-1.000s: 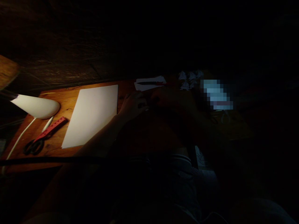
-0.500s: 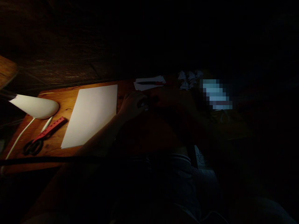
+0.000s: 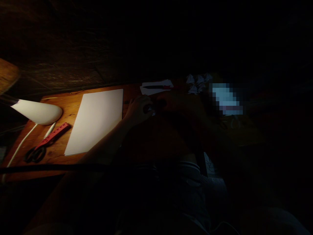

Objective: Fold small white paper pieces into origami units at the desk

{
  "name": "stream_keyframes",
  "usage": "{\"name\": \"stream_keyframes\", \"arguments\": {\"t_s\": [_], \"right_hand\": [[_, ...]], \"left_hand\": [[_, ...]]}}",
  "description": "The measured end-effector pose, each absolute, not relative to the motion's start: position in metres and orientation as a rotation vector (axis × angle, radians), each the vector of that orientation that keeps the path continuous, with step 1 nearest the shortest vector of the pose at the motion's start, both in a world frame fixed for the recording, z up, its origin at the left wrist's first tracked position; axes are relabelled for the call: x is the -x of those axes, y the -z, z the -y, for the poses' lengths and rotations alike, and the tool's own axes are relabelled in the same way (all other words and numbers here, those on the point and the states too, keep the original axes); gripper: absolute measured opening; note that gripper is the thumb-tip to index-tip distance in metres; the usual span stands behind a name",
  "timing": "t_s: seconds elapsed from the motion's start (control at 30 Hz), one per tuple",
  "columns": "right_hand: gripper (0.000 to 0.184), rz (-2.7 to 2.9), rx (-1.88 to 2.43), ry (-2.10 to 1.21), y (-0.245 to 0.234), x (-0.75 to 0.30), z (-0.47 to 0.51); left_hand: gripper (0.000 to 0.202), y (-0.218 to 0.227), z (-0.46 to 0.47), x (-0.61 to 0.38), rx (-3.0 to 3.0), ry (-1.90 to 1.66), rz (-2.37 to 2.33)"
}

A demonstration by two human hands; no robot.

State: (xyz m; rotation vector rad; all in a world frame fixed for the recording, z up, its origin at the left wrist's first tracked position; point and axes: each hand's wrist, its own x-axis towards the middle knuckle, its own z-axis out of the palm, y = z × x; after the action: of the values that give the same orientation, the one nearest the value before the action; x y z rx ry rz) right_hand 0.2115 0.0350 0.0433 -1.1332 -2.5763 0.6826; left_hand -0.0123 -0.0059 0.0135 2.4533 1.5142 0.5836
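My left hand (image 3: 137,109) is curled over the dim middle of the wooden table, its fingers closed on a small piece of white paper (image 3: 152,112). The paper looks folded, but its shape is mostly lost in shadow. Close by on the right, my right hand (image 3: 168,101) is barely visible, and its fingers are too dark to make out. Behind both hands a knife (image 3: 156,87) with a dark blade and reddish handle lies on white paper sheets (image 3: 146,91). Left of my left hand lies a stack of white paper (image 3: 97,120).
Scissors (image 3: 35,154) in a red sheath and a white pen-like object (image 3: 49,130) lie by a white lamp (image 3: 39,111). Several folded paper pieces (image 3: 193,88) sit at the back right, beside a glowing pixelated screen (image 3: 226,98). A dark cable (image 3: 53,167) crosses the front left.
My right hand has shifted slightly toward the left hand and the small paper. The left hand stays almost in place, and the things on the table have not moved.
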Motion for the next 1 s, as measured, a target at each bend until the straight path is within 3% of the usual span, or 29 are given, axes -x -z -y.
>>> {"name": "stream_keyframes", "arguments": {"t_s": [0.2, 0.4, 1.0], "right_hand": [[0.034, 2.575, 1.143, -0.714, -0.047, -0.211, -0.032], [0.028, 2.619, 1.227, -0.647, -0.049, -0.211, -0.032], [0.029, 2.595, 1.028, -0.701, -0.03, -0.212, -0.044]], "left_hand": [[0.019, -0.013, 0.006, 0.012, -2.468, -0.579, -1.515], [0.039, -0.015, 0.006, 0.013, -2.453, -0.562, -1.546], [0.025, -0.017, 0.007, 0.015, -2.527, -0.55, -1.588]]}}
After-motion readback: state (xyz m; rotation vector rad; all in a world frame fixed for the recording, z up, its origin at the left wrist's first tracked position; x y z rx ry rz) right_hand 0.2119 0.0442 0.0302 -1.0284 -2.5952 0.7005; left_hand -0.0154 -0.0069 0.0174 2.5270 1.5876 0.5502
